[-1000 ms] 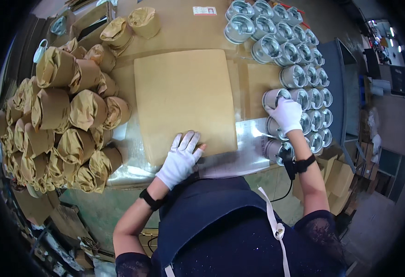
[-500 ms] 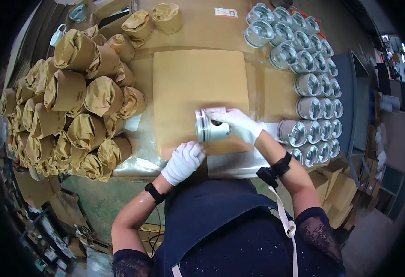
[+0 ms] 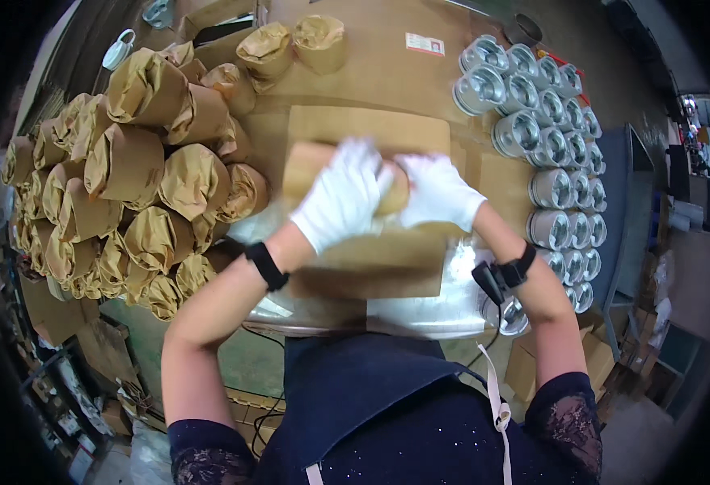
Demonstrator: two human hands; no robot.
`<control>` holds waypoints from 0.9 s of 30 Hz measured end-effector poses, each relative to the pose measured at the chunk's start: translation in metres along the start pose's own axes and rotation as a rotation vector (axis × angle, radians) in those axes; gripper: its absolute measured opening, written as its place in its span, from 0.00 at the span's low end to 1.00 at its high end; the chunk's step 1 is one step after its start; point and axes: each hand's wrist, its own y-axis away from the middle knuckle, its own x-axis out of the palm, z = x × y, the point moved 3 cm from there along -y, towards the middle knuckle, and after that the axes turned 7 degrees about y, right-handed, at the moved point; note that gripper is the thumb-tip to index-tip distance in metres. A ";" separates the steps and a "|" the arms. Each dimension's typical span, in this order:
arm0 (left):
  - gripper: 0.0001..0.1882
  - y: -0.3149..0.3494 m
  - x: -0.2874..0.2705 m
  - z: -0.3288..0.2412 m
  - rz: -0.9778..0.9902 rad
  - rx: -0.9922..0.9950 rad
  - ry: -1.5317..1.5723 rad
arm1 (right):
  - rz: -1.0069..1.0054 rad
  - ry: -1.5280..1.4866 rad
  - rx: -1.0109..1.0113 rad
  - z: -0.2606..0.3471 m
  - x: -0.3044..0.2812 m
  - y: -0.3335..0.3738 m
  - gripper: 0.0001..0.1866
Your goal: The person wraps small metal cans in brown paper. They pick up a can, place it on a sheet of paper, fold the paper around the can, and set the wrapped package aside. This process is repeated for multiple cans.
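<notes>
Both of my hands wear white gloves and meet above the middle of the table. My left hand [image 3: 345, 198], smeared by motion, lies over a sheet of brown wrapping paper [image 3: 300, 168]. From the other side my right hand [image 3: 442, 192] grips the same paper, its fingers curled round the edge. Between them the paper bulges in a rounded shape; whatever lies inside is hidden. Beneath my hands is a flat stack of brown paper [image 3: 403, 279]. At the right, silver metal pistons [image 3: 517, 134] stand in rows.
Paper-wrapped bundles [image 3: 124, 163] are heaped along the left side, with two more wrapped bundles [image 3: 319, 44] at the far edge. A small printed card [image 3: 425, 44] lies at the back. Beyond the pistons stands a dark metal trough [image 3: 626, 194].
The bare piston that my right hand held is now out of sight. Both hands have moved away from my body, and brown paper is now lifted and curved between them.
</notes>
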 end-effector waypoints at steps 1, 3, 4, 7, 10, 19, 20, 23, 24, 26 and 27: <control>0.40 0.013 0.018 -0.005 -0.024 0.078 -0.152 | 0.063 -0.060 -0.007 0.000 0.001 0.005 0.45; 0.39 0.009 0.037 -0.008 0.034 0.101 -0.160 | 0.200 -0.175 -0.008 0.000 0.007 0.019 0.45; 0.38 -0.010 0.015 -0.003 0.150 0.028 0.060 | 0.215 -0.081 0.058 -0.005 0.003 0.018 0.47; 0.35 -0.041 0.001 0.048 0.218 -0.072 0.159 | -0.114 0.321 -0.008 -0.007 -0.025 0.012 0.51; 0.32 -0.049 -0.001 0.073 -0.050 -0.157 0.098 | -0.501 0.273 0.010 -0.026 -0.003 0.003 0.57; 0.23 -0.016 0.044 0.075 -0.344 -0.181 0.018 | -0.800 0.055 0.065 -0.033 0.040 -0.001 0.53; 0.22 -0.023 0.018 0.067 -0.395 -0.144 -0.129 | -0.822 0.045 0.080 -0.032 0.042 0.001 0.53; 0.23 -0.006 0.046 0.068 -0.469 -0.660 0.363 | -0.852 0.036 0.075 -0.021 0.042 0.001 0.51; 0.27 0.000 0.068 0.068 -0.406 -0.795 0.587 | -0.851 0.036 0.064 -0.019 0.042 0.001 0.50; 0.40 -0.027 0.063 0.027 -0.228 -1.125 0.714 | -0.756 0.074 -0.066 -0.042 0.042 0.011 0.49; 0.42 -0.027 0.064 0.028 -0.275 -1.108 0.777 | -0.708 0.086 -0.145 -0.054 0.038 0.015 0.48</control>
